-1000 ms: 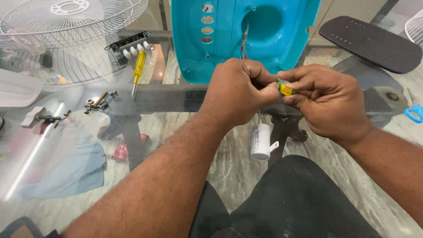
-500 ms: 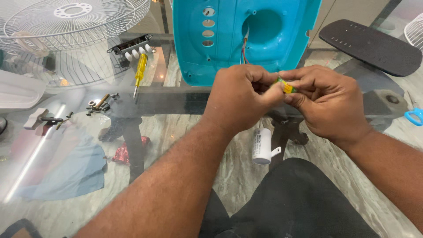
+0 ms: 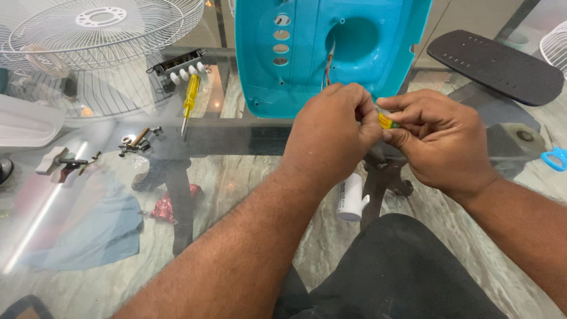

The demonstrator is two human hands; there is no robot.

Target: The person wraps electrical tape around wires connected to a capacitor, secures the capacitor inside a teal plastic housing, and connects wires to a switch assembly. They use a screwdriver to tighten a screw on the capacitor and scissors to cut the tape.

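Far out to the left of the grip, a white wire fan guard lies on the glass table. Nearer, a yellow-handled screwdriver lies just below a switch block with white buttons. Loose screws sit left of it. A black flat panel rests up to the right, and a blue-handled tool sits at the right edge.
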